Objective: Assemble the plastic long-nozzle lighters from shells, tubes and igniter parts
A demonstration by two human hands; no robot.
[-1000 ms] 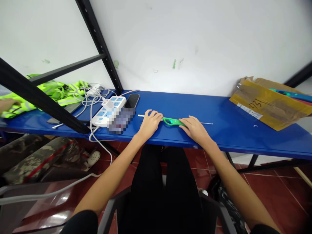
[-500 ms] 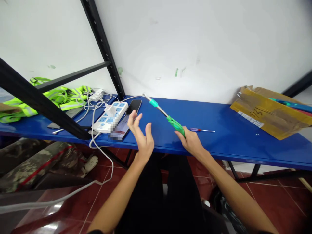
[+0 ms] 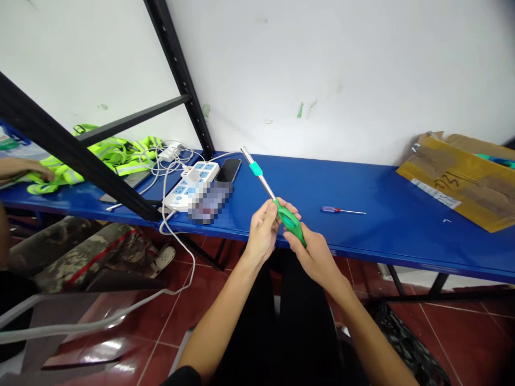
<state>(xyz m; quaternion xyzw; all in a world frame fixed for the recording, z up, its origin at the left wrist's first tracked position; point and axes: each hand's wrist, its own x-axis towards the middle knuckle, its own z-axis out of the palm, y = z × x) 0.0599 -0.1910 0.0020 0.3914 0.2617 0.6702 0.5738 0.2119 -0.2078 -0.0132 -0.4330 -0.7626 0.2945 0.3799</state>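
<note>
A long-necked lighter [image 3: 264, 185] with a green handle, a metal tube and a teal collar is held over the front of the blue bench, its tip pointing up and to the left. My right hand [image 3: 316, 252] is wrapped round the rear of the green handle. With fingers and thumb, my left hand [image 3: 263, 228] grips the handle's front end, where the tube begins. To the right of my hands, a small screwdriver [image 3: 332, 209] with a purple-and-red handle lies on the bench [image 3: 362, 185].
A power strip [image 3: 191, 187] with white cables, a phone [image 3: 228, 170] and a blurred-out phone-like item [image 3: 211, 202] lie left. A black shelf post [image 3: 177, 64] rises there. Beyond it are a hi-vis vest [image 3: 115, 155] and another person's hand [image 3: 30, 170]. A cardboard box [image 3: 458, 179] sits right.
My left hand, spread and apart before, has moved right and taken hold of the lighter's handle. My right hand has kept its grip. Another person's hand has appeared at the far left.
</note>
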